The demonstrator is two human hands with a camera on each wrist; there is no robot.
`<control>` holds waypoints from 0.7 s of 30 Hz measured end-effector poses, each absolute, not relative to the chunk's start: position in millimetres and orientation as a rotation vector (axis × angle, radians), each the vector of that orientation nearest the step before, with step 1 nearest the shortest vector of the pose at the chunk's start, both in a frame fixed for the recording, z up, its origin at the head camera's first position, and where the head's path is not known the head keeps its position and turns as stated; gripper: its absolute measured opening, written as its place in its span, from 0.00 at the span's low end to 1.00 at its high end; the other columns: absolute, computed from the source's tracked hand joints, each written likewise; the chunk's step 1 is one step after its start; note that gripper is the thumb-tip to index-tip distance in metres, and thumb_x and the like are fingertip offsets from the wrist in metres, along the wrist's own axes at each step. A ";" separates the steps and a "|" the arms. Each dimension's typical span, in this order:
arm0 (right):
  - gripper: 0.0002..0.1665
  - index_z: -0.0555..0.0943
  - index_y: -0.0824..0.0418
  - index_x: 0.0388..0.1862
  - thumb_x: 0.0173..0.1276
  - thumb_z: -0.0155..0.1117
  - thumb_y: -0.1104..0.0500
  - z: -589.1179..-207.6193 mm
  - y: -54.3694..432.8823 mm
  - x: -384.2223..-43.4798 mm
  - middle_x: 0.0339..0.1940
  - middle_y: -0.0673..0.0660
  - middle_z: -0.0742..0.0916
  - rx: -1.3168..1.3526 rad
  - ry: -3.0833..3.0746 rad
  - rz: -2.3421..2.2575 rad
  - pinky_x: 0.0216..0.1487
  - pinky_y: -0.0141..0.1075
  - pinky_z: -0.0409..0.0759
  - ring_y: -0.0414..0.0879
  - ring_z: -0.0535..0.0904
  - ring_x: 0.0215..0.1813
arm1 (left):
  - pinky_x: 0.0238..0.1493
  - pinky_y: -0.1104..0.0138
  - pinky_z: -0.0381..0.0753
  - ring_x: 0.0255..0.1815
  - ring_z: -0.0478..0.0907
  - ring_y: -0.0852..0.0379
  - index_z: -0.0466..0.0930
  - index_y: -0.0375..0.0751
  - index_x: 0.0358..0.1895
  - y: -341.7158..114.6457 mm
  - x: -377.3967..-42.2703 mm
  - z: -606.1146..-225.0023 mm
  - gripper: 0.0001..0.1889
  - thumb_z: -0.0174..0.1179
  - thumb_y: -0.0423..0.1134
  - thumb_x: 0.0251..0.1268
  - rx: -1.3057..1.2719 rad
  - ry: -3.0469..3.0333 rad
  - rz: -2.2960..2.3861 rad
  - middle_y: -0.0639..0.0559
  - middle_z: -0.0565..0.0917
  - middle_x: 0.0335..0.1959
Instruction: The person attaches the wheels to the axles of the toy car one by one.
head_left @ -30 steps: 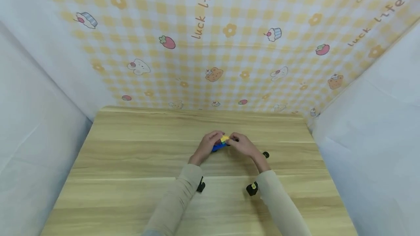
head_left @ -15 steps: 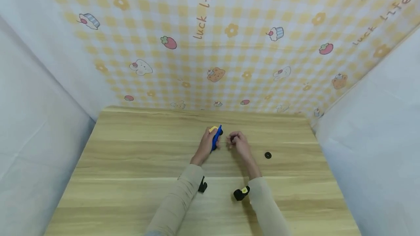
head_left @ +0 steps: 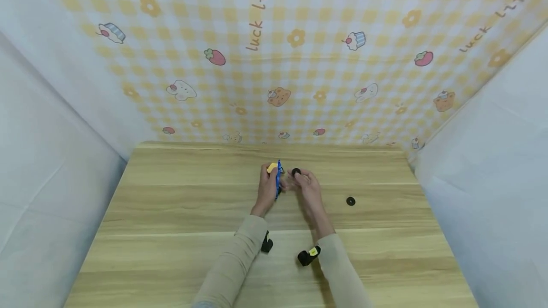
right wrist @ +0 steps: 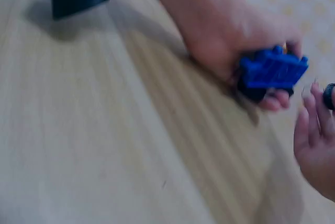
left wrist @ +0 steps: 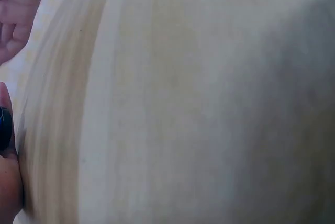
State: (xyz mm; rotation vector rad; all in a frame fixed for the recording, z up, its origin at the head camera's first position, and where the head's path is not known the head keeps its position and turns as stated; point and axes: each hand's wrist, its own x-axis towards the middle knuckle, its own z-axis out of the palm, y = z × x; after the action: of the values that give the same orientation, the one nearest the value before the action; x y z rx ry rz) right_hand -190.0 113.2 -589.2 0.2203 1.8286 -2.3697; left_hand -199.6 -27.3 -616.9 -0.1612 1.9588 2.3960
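My left hand (head_left: 267, 188) grips a small toy car (head_left: 278, 180), blue below with a yellow top, tipped on edge so its underside faces right. In the right wrist view, the car's blue body (right wrist: 273, 72) and black wheels (right wrist: 252, 91) show in that hand. Just to the right, my right hand (head_left: 310, 192) pinches a black ring-shaped tyre (head_left: 296, 172) between thumb and finger, a small gap from the car. The right wrist view catches the same tyre (right wrist: 328, 96) at its edge. Only parts of the hands show at the left wrist view's left edge.
A second black tyre (head_left: 350, 201) lies flat on the wooden table (head_left: 171, 232), right of my right hand. Black wrist devices (head_left: 309, 255) hang by both forearms. A yellow checked cloth (head_left: 239, 75) stands behind, with white cloth on both sides.
Both hands were together at the car. My left hand has turned the car on edge, and my right hand has moved off it, then leftward and up with the tyre.
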 end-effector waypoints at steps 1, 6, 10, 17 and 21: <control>0.17 0.74 0.65 0.55 0.74 0.61 0.55 -586.3 110.8 -191.9 0.52 0.61 0.86 0.238 1.883 -2.331 0.52 0.36 0.83 0.48 0.84 0.52 | 0.26 0.63 0.84 0.23 0.80 0.56 0.61 0.48 0.65 -27.3 -198.8 -616.3 0.18 0.41 0.51 0.81 -0.165 1.976 2.391 0.38 0.81 0.44; 0.12 0.81 0.67 0.46 0.72 0.64 0.58 -577.6 96.0 -197.4 0.32 0.49 0.84 0.232 2.037 -2.182 0.37 0.29 0.80 0.39 0.80 0.34 | 0.22 0.64 0.81 0.21 0.77 0.55 0.68 0.53 0.64 -27.4 -195.3 -613.5 0.17 0.41 0.49 0.80 -0.169 2.118 2.288 0.39 0.79 0.38; 0.13 0.80 0.69 0.46 0.72 0.64 0.58 -580.4 87.0 -197.3 0.27 0.47 0.84 0.237 2.106 -2.131 0.34 0.28 0.80 0.37 0.80 0.29 | 0.23 0.64 0.80 0.24 0.78 0.53 0.69 0.51 0.63 -29.0 -193.6 -612.5 0.17 0.38 0.47 0.80 -0.176 2.145 2.244 0.42 0.79 0.41; 0.14 0.79 0.68 0.45 0.72 0.64 0.56 -582.6 82.2 -196.6 0.28 0.49 0.84 0.235 2.088 -2.146 0.33 0.31 0.81 0.40 0.80 0.29 | 0.26 0.60 0.80 0.30 0.78 0.49 0.67 0.40 0.66 -39.8 -191.6 -593.1 0.22 0.41 0.50 0.82 -0.114 2.076 2.212 0.43 0.78 0.44; 0.16 0.77 0.63 0.44 0.76 0.59 0.50 -589.7 84.9 -197.9 0.30 0.49 0.82 0.181 2.022 -2.142 0.34 0.29 0.79 0.39 0.78 0.31 | 0.26 0.60 0.79 0.27 0.77 0.48 0.68 0.38 0.62 -40.2 -188.7 -580.1 0.19 0.44 0.48 0.81 -0.085 2.065 2.225 0.43 0.79 0.38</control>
State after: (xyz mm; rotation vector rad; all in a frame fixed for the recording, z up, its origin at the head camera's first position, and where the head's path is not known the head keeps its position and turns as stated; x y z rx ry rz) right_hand -197.9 84.9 -589.7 0.1807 2.0224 -2.1422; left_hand -188.7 -40.2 -580.1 -0.0852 2.0646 2.2253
